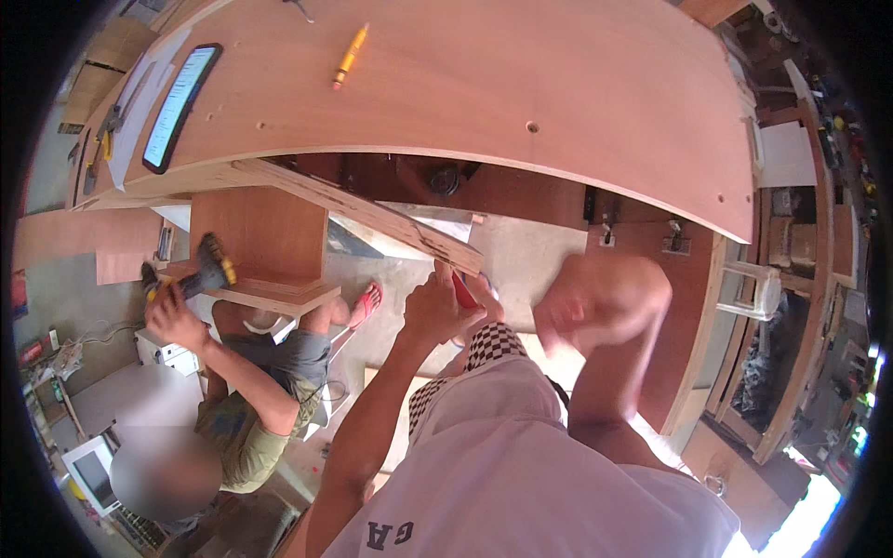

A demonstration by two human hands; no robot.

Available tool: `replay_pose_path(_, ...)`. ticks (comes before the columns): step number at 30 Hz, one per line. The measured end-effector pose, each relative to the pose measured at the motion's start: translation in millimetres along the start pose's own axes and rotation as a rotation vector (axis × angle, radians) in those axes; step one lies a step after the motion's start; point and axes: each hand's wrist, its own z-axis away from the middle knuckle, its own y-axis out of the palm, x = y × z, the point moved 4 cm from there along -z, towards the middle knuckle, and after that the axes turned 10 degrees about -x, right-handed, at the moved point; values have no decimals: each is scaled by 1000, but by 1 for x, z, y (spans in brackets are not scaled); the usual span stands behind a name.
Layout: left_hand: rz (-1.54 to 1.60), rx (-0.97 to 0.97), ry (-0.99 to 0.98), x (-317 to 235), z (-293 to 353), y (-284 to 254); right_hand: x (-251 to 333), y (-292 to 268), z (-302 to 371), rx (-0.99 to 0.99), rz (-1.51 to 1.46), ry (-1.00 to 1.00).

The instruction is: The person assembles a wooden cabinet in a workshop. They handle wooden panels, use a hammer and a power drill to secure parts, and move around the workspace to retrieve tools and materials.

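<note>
My left hand [435, 309] is closed round a red object [463, 290] whose kind I cannot make out. One finger reaches up to the near end of a narrow wooden board [372, 212], which slants down from beneath the workbench edge. To the right, my bent right arm brings my right hand [566, 314] in front of my body. Motion smears that hand, so its fingers and anything in them cannot be read. Above both hands spreads the reddish wooden bench top [446, 84], with a yellow pencil [351, 58] lying on it.
A phone [181, 107] lies at the bench's left end. At left a seated person [270, 391] holds a black and yellow power drill [212, 265] near a wooden box [260, 237]. A white plastic stool [752, 290] and crowded shelves [791, 242] stand at right.
</note>
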Motion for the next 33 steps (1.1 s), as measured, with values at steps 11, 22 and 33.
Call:
replay_pose_path(11, 125, -155, 24, 6, 26, 2, -272, -213, -238, -1208, 297, 72)
replay_pose_path(22, 174, -186, -20, 24, 39, 17, -263, -217, -332, -1052, 1049, 271)
replay_pose_path(33, 133, -216, 29, 20, 70, 30, -271, -210, -278, -1052, 1148, 286)
